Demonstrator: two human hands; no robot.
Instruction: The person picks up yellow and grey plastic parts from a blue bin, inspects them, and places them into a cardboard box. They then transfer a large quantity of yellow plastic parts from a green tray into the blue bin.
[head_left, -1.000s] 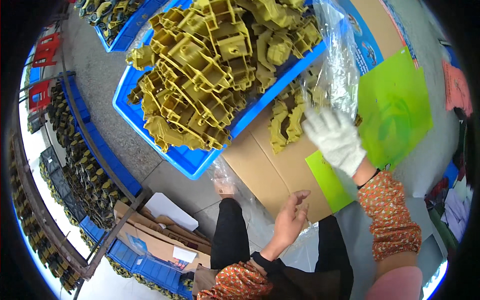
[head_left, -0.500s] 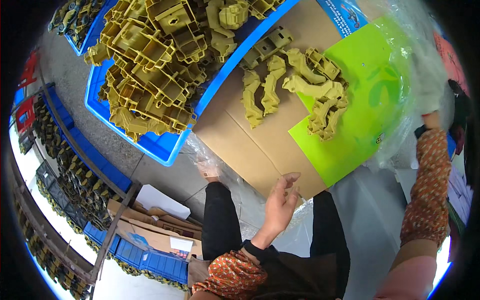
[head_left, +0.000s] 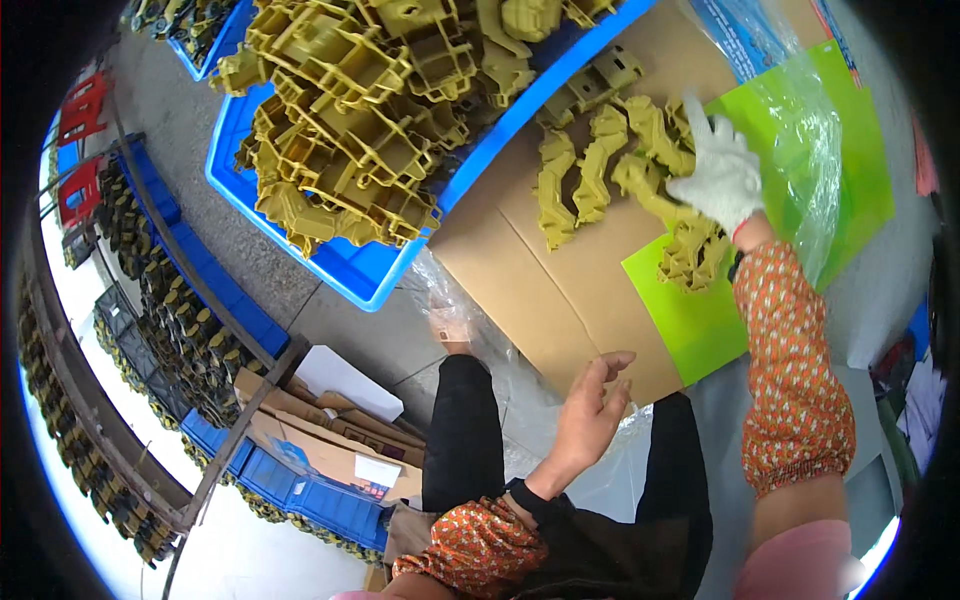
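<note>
My right hand (head_left: 722, 178), in a white knit glove and a patterned sleeve, is over the right side of a small group of olive-yellow plastic parts (head_left: 650, 185). Its fingers are spread, and its thumb side is beside or against the parts; contact is hard to tell. Two bent olive parts (head_left: 600, 165) lie to the left on brown cardboard (head_left: 530, 270). A bright green sheet (head_left: 860, 190) extends under and beyond the gloved hand. My left hand (head_left: 590, 412) is bare and hovers above the cardboard's near edge, holding nothing, fingers extended and apart.
At the upper left a blue bin (head_left: 375, 285) is heaped with similar olive parts (head_left: 350, 130). Crumpled clear plastic film (head_left: 810, 150) lies across the green sheet. Racks with blue trays (head_left: 310, 500) and folded cardboard boxes (head_left: 310, 440) stand at lower left.
My right hand has swung in from the far right, with the clear film, to the olive parts. The left hand keeps its pose. The whole view has shifted slightly.
</note>
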